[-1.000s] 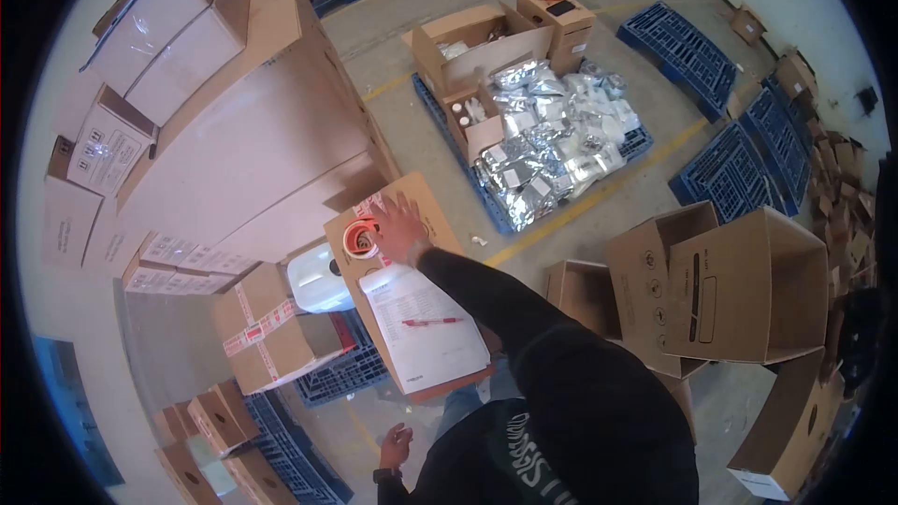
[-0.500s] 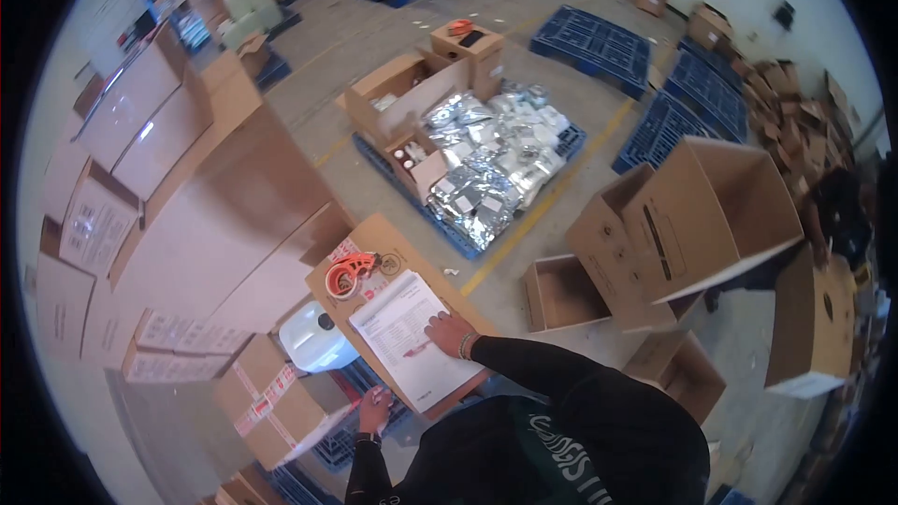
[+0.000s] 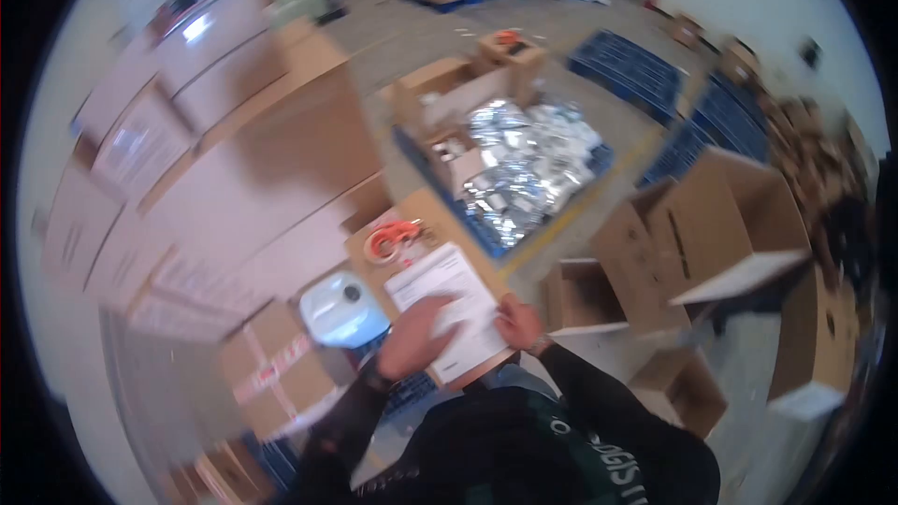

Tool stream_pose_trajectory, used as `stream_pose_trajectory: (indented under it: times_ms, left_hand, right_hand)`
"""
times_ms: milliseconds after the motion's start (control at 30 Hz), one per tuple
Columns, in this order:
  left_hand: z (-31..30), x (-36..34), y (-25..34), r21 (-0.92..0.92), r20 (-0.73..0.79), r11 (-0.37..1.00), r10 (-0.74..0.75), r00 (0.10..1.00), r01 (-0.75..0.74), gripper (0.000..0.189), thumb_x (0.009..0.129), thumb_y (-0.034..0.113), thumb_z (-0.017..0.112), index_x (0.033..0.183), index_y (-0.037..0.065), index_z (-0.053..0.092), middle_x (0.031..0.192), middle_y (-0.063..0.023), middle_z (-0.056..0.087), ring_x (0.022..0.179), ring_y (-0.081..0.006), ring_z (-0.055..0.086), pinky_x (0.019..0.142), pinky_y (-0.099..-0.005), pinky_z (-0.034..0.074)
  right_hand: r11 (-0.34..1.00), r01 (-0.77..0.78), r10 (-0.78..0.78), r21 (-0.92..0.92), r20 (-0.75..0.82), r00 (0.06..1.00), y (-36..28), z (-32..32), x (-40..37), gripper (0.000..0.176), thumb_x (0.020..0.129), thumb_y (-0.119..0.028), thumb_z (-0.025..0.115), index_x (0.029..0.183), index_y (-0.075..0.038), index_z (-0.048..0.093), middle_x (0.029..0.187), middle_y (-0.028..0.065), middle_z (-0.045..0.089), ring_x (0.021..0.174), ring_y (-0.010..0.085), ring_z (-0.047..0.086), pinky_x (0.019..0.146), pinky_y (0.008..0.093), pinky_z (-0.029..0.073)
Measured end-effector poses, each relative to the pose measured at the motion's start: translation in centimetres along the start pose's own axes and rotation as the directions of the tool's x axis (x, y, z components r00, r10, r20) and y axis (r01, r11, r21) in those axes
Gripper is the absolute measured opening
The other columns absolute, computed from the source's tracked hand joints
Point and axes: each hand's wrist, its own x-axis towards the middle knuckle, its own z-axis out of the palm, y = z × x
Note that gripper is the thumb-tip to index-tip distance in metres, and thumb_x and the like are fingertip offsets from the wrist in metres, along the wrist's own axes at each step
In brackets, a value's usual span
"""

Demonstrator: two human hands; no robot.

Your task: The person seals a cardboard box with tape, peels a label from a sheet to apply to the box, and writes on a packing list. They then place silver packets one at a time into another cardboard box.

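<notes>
A stack of printed papers point(image 3: 447, 276) lies on a cardboard box point(image 3: 435, 209) in front of me. Across its left side reaches my left hand point(image 3: 416, 337), open, its fingers stretched flat over the sheets and a little blurred. My right hand point(image 3: 521, 324) is closed at the right edge of the papers, fingers curled on that edge. An orange tape dispenser point(image 3: 393, 241) with a roll of tape rests on the box beyond the papers. Left of the box stands a whitish plastic jerrycan point(image 3: 341, 309) with a dark cap.
A taped carton point(image 3: 276, 369) sits at lower left, below stacked large cartons point(image 3: 271, 178). Ahead, a blue pallet point(image 3: 432, 157) carries silver foil packages point(image 3: 524, 168) and opened boxes. Open empty cartons point(image 3: 730, 224) stand at right, with more blue pallets point(image 3: 627, 70) behind.
My left hand has risen from beside the taped carton onto the papers. My right hand has moved from the middle of the sheets to their right edge. The view has shifted left.
</notes>
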Motion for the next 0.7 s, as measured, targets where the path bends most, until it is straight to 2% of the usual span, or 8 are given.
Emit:
stream_pose_trajectory:
  times_ms: [33, 67, 133, 200, 300, 433, 567, 700]
  left_hand:
    - [-3.3, 3.9, 7.1, -0.111, 0.152, 0.981, 0.177, 0.972, -0.161, 0.038, 0.089, 0.022, 0.069, 0.122, 0.003, 0.064, 0.118, -0.0190, 0.067, 0.109, -0.0372, 0.065, 0.095, -0.0456, 0.051]
    - [-1.7, 5.1, 11.6, -0.117, 0.043, 0.924, 0.371, 0.927, -0.364, 0.038, 0.085, 0.026, 0.067, 0.118, 0.007, 0.066, 0.116, -0.0180, 0.067, 0.110, -0.0365, 0.063, 0.093, -0.0468, 0.052]
    - [1.0, 7.4, 19.8, -0.008, -0.111, 0.725, 0.684, 0.721, -0.689, 0.037, 0.081, 0.029, 0.064, 0.113, 0.011, 0.068, 0.113, -0.0165, 0.066, 0.109, -0.0352, 0.062, 0.091, -0.0477, 0.053]
    - [2.9, 7.7, 25.2, 0.113, -0.088, 0.569, 0.822, 0.562, -0.814, 0.035, 0.082, 0.029, 0.064, 0.112, 0.011, 0.067, 0.111, -0.0156, 0.065, 0.107, -0.0341, 0.061, 0.090, -0.0470, 0.052]
    - [4.1, 8.5, 28.6, 0.119, -0.019, 0.463, 0.885, 0.465, -0.878, 0.032, 0.083, 0.028, 0.063, 0.110, 0.011, 0.066, 0.108, -0.0143, 0.064, 0.104, -0.0324, 0.061, 0.089, -0.0461, 0.051]
    - [3.5, 8.3, 29.2, 0.021, 0.024, 0.444, 0.895, 0.445, -0.896, 0.028, 0.084, 0.028, 0.063, 0.107, 0.011, 0.065, 0.104, -0.0126, 0.063, 0.100, -0.0302, 0.060, 0.087, -0.0448, 0.050]
    - [3.1, 8.6, 29.9, -0.067, 0.045, 0.449, 0.893, 0.447, -0.891, 0.024, 0.086, 0.027, 0.062, 0.104, 0.011, 0.063, 0.100, -0.0109, 0.062, 0.096, -0.0280, 0.060, 0.086, -0.0435, 0.050]
    - [7.0, 7.9, 32.4, -0.152, 0.082, 0.348, 0.937, 0.339, -0.925, 0.020, 0.088, 0.026, 0.061, 0.102, 0.012, 0.062, 0.096, -0.0092, 0.061, 0.092, -0.0258, 0.059, 0.084, -0.0422, 0.049]
  right_hand:
    - [0.980, 0.197, -0.193, 0.024, -0.121, 0.974, 0.5, 0.2, -0.3, 0.024, 0.087, -0.024, 0.070, 0.101, -0.007, 0.061, 0.083, 0.0151, 0.071, 0.075, 0.0378, 0.069, 0.069, 0.0487, 0.054]
    - [0.922, 0.387, -0.376, 0.000, -0.236, 0.896, 1.1, 0.4, -0.7, 0.021, 0.088, -0.022, 0.071, 0.100, -0.007, 0.062, 0.084, 0.0133, 0.070, 0.074, 0.0325, 0.070, 0.067, 0.0451, 0.055]
    - [0.907, 0.420, -0.392, 0.030, -0.303, 0.869, 0.9, 0.2, -2.2, 0.021, 0.089, -0.021, 0.070, 0.102, -0.007, 0.062, 0.087, 0.0135, 0.070, 0.075, 0.0317, 0.070, 0.068, 0.0441, 0.055]
    - [0.965, 0.243, -0.210, 0.099, -0.267, 0.941, 0.3, -0.6, -4.0, 0.021, 0.090, -0.020, 0.070, 0.103, -0.006, 0.063, 0.089, 0.0137, 0.070, 0.077, 0.0308, 0.070, 0.068, 0.0431, 0.056]
    - [0.988, 0.082, -0.053, 0.128, -0.216, 0.975, -0.2, -1.4, -5.8, 0.021, 0.091, -0.018, 0.069, 0.106, -0.005, 0.063, 0.093, 0.0140, 0.070, 0.079, 0.0295, 0.070, 0.068, 0.0416, 0.057]
    - [0.989, -0.019, 0.053, 0.145, -0.241, 0.969, -1.1, -2.4, -7.6, 0.021, 0.092, -0.015, 0.068, 0.109, -0.004, 0.064, 0.098, 0.0145, 0.069, 0.082, 0.0278, 0.070, 0.069, 0.0397, 0.058]
    - [0.989, -0.063, 0.093, 0.131, -0.238, 0.967, -1.1, -3.2, -9.9, 0.021, 0.093, -0.013, 0.067, 0.112, -0.002, 0.065, 0.103, 0.0149, 0.069, 0.085, 0.0262, 0.069, 0.069, 0.0377, 0.059]
    - [0.993, -0.013, 0.045, 0.114, -0.276, 0.960, 0.4, -1.4, -9.9, 0.022, 0.095, -0.010, 0.067, 0.115, -0.001, 0.066, 0.108, 0.0153, 0.068, 0.088, 0.0245, 0.069, 0.070, 0.0357, 0.060]
